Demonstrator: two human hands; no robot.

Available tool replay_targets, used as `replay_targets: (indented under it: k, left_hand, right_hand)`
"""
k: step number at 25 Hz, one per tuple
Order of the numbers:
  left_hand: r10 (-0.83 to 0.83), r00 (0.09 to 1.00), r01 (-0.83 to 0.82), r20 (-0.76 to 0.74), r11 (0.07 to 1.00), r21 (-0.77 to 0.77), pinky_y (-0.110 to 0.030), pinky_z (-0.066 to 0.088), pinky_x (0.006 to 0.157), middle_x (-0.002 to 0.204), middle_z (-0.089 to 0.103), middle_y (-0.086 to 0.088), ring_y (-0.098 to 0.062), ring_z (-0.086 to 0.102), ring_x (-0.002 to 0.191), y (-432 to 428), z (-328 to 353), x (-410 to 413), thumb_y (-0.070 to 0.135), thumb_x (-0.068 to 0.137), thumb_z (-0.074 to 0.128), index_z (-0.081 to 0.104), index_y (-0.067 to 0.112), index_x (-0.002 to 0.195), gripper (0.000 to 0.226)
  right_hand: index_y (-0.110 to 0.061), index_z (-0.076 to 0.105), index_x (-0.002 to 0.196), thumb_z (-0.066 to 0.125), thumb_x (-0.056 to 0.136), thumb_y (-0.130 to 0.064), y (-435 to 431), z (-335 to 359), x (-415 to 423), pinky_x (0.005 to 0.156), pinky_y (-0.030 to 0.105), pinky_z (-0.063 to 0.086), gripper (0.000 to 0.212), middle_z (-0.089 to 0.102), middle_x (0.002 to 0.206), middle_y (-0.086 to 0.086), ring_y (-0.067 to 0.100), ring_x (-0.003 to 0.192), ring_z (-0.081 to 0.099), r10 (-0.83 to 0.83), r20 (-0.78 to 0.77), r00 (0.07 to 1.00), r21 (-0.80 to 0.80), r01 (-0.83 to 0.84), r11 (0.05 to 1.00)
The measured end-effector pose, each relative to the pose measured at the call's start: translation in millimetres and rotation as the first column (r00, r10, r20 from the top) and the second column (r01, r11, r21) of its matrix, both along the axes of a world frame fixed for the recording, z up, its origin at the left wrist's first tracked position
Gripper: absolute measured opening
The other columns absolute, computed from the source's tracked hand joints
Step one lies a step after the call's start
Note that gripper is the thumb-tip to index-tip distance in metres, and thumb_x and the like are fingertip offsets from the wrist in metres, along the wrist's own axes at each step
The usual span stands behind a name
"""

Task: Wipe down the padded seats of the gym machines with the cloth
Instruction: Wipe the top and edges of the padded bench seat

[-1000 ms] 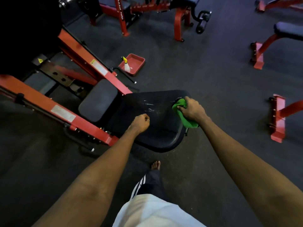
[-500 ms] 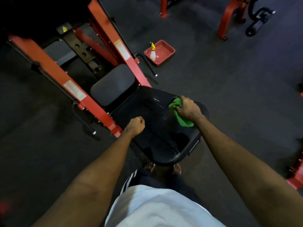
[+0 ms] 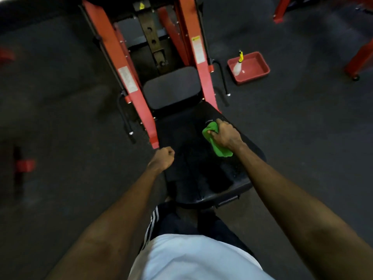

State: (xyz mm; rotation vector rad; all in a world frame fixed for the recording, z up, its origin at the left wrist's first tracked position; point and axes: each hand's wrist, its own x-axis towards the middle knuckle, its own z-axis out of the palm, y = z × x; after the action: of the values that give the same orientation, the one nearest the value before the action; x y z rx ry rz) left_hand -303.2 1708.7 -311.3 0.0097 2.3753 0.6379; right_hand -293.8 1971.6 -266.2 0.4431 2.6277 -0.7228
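Observation:
A black padded seat [image 3: 193,150] of a red-framed gym machine lies in front of me, wet and glossy near its front edge. My right hand [image 3: 226,134] grips a bunched green cloth [image 3: 219,149] and presses it on the seat's right side. My left hand [image 3: 163,158] is curled into a fist at the seat's left edge and holds nothing. A smaller black pad [image 3: 171,86] sits just beyond the seat, between the red rails.
The machine's red frame rails [image 3: 125,77] run away from me on both sides of the small pad. A red tray [image 3: 252,67] with a spray bottle [image 3: 238,63] stands on the dark floor to the right. Other red machine legs [image 3: 359,57] stand at the far right.
My view has swung so the machine now points straight ahead. My right hand with the cloth stays on the seat's right side; my left fist stays at its left edge.

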Motion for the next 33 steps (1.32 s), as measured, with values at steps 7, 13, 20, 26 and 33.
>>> replay_targets:
  k: [7, 13, 20, 26, 33]
  left_hand:
    - [0.220, 0.976, -0.220, 0.004, 0.976, 0.000, -0.035, 0.050, 0.090, 0.116, 0.071, -0.017, -0.032, 0.066, 0.108, -29, -3, 69, 0.013, 0.098, 0.049, 0.070, 0.011, 0.112, 0.026]
    - [0.398, 0.916, -0.396, -0.045, 0.917, 0.040, -0.034, 0.047, 0.085, 0.111, 0.071, -0.018, -0.031, 0.066, 0.105, -50, -10, 106, 0.017, 0.100, 0.050, 0.068, 0.008, 0.106, 0.021]
    - [0.500, 0.857, -0.489, -0.127, 0.865, 0.108, -0.038, 0.048, 0.089, 0.114, 0.069, -0.021, -0.033, 0.064, 0.108, -39, -3, 147, 0.010, 0.099, 0.050, 0.066, 0.002, 0.112, 0.022]
    - [0.598, 0.781, -0.605, -0.180, 0.796, 0.021, -0.042, 0.048, 0.096, 0.122, 0.063, -0.024, -0.038, 0.060, 0.115, -11, -3, 181, 0.009, 0.097, 0.050, 0.063, 0.002, 0.121, 0.028]
    - [0.543, 0.795, -0.595, -0.270, 0.785, -0.172, -0.045, 0.045, 0.099, 0.127, 0.056, -0.023, -0.042, 0.054, 0.117, 56, -4, 214, 0.015, 0.098, 0.049, 0.058, 0.000, 0.129, 0.035]
  right_hand:
    - [-0.015, 0.049, 0.123, 0.058, 0.096, -0.045, -32, -17, 5, 0.092, 0.049, 0.047, 0.042, 0.056, 0.128, 0.015, 0.041, 0.116, 0.058, 0.257, 0.064, 0.964, -0.042, -0.254, 0.966]
    - [-0.014, 0.050, 0.125, 0.059, 0.097, -0.044, -64, -8, 17, 0.092, 0.049, 0.049, 0.042, 0.056, 0.129, 0.015, 0.041, 0.116, 0.059, 0.371, 0.030, 0.928, -0.025, -0.371, 0.928]
    - [-0.016, 0.048, 0.130, 0.059, 0.097, -0.043, -61, -5, 35, 0.091, 0.048, 0.049, 0.044, 0.056, 0.131, 0.014, 0.039, 0.117, 0.059, 0.487, 0.003, 0.873, 0.005, -0.487, 0.873]
    - [-0.016, 0.046, 0.135, 0.059, 0.096, -0.046, -35, -9, 14, 0.095, 0.048, 0.050, 0.051, 0.055, 0.135, 0.015, 0.039, 0.120, 0.058, 0.635, -0.014, 0.772, -0.014, -0.635, 0.772]
    - [-0.015, 0.048, 0.132, 0.057, 0.096, -0.051, -1, -8, -9, 0.093, 0.048, 0.048, 0.052, 0.056, 0.133, 0.015, 0.038, 0.120, 0.058, 0.759, -0.074, 0.647, -0.019, -0.762, 0.647]
